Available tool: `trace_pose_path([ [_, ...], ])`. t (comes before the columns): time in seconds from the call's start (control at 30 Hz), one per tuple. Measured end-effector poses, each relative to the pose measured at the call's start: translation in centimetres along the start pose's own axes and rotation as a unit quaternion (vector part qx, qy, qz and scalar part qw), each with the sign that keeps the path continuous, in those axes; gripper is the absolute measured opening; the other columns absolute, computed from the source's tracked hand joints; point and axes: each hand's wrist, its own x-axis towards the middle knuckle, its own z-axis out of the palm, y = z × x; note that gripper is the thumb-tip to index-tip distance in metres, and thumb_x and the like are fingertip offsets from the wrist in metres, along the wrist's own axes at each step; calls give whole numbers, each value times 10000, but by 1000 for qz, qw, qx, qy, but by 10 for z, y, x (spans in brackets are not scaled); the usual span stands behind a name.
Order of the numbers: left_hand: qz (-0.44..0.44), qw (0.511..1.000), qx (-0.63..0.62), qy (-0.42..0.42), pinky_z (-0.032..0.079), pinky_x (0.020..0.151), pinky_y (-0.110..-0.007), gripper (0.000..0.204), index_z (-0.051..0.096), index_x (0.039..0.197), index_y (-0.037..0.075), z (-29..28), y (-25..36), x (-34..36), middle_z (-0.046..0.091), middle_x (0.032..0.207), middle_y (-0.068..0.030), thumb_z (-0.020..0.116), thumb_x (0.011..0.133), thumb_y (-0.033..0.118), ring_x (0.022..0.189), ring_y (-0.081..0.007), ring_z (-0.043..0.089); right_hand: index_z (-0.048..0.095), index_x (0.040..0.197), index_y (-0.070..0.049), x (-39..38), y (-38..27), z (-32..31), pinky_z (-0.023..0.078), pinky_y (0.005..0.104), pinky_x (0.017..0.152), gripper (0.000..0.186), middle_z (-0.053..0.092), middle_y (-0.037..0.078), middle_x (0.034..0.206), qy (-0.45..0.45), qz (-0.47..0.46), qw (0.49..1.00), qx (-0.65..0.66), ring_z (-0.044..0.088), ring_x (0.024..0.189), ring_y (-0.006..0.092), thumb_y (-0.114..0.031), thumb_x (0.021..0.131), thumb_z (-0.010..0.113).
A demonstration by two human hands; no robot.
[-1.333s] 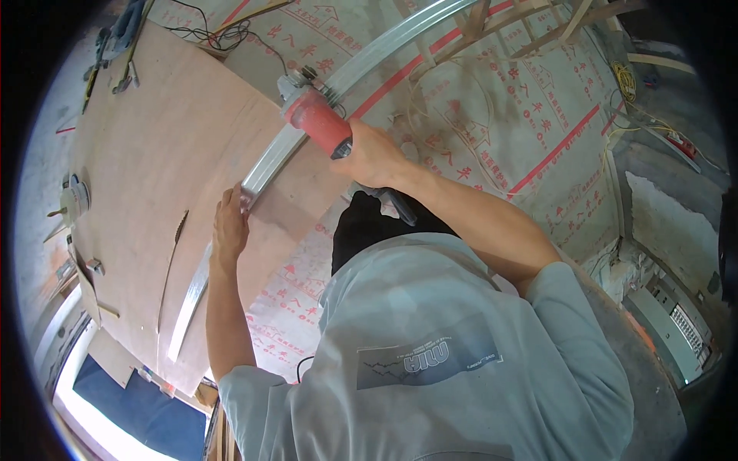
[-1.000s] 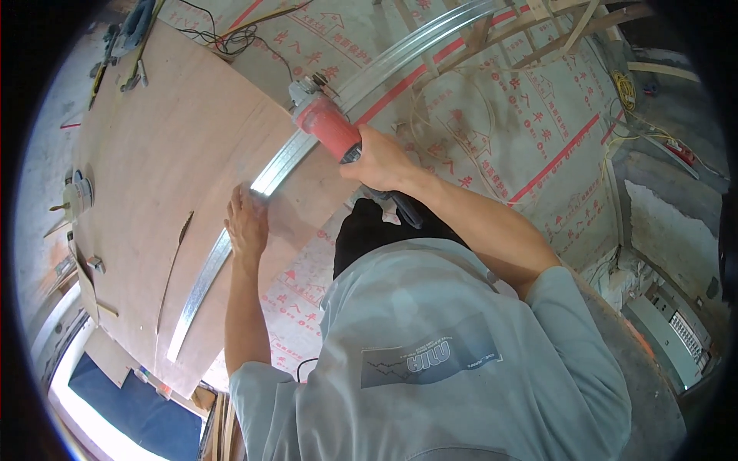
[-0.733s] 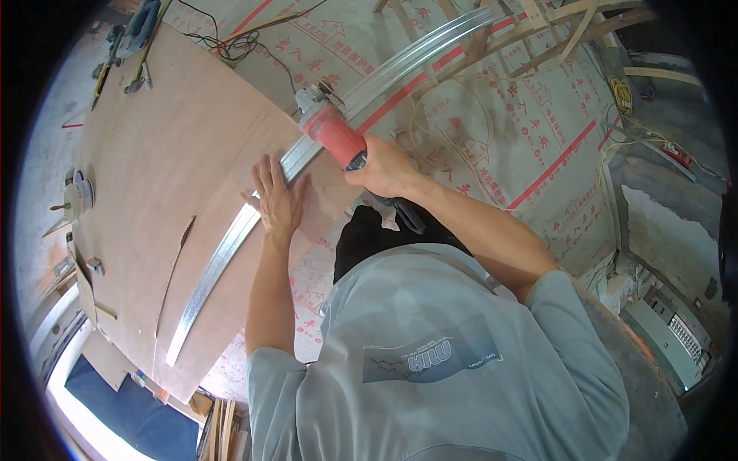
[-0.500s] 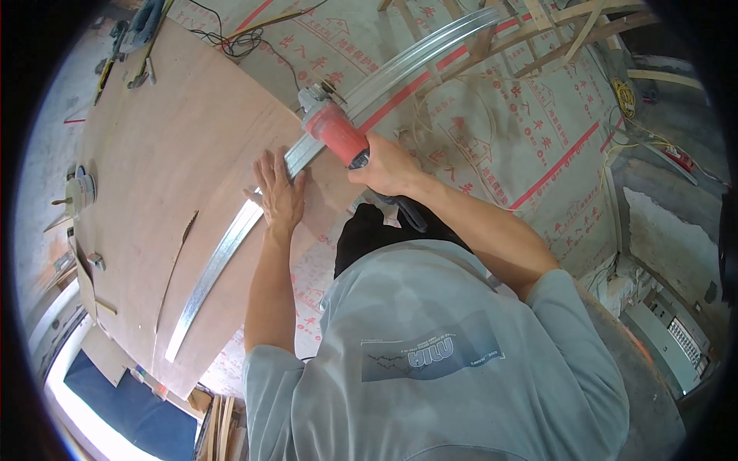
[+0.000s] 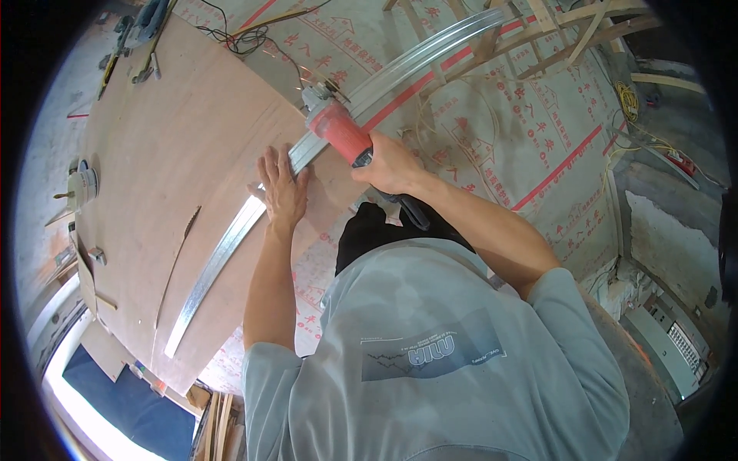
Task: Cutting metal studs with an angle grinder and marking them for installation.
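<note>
My right hand (image 5: 387, 163), its fingers wrapped around the rear body of a red angle grinder (image 5: 340, 132), holds the tool over a long metal channel (image 5: 217, 263); my left hand (image 5: 281, 188) lies across the channel, fingers spread, closed on nothing. Grinder and hand hide two stretches of the metal, and whether it is whole beneath the tool's head cannot be told; the disc is too indistinct to make out. The channel, shiny, silvery and ridged lengthwise, lies partly on a smooth tan plywood sheet (image 5: 161, 138), its upper part extending over pale floor covering (image 5: 530, 154) printed in red, toward a wooden framework (image 5: 573, 27) cut off by the view's dark rim. What supports the sheet is not visible. Near the left rim stands a whitish tub (image 5: 82, 184), contents indistinct; at the right, a grey open box (image 5: 665, 338) contains a row of small pale modules. A thin, ragged-ended strip (image 5: 179, 253) lies on the plywood to the left of the channel, and a black cord (image 5: 242, 38) is tangled near its upper corner. My grey shirt (image 5: 438, 307) covers much of the lower view.
</note>
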Motion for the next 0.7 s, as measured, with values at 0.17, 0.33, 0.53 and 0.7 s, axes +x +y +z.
trace_pose_path([
  [0.17, 1, 1000, 9, 1, 83, 1133, -788, 679, 331, 1592, 260, 0, 1, 0, 202, 1702, -112, 581, 995, 464, 1574, -361, 148, 600, 1046, 21, -1, 1, -1, 524, 473, 814, 512, 694, 240, 959, -3, 2, 1000, 2, 690, 926, 410, -299, 697, 793],
  [0.33, -3, 1000, 8, -4, 95, 1135, -781, 679, 339, 1590, 262, -1, 2, 0, 199, 1704, -107, 588, 993, 468, 1574, -355, 146, 600, 1048, 20, -1, 2, -3, 523, 475, 819, 513, 693, 246, 969, -3, 2, 1000, 6, 689, 937, 413, -303, 698, 790],
  [0.53, -3, 1000, 4, -1, 95, 1128, -790, 675, 354, 1582, 259, 0, 2, 0, 199, 1703, -111, 602, 988, 461, 1573, -362, 144, 597, 1064, 69, -7, -5, -9, 539, 485, 805, 567, 697, 275, 957, 10, -39, 999, -1, 698, 910, 432, -305, 682, 785],
  [0.7, 8, 1000, 5, 6, 98, 1123, -794, 663, 375, 1571, 259, 0, 3, 1, 202, 1700, -119, 617, 982, 446, 1568, -378, 150, 623, 1015, 67, -1, 13, -2, 542, 459, 766, 561, 690, 258, 893, -35, -12, 999, 27, 701, 848, 393, -324, 657, 804],
])
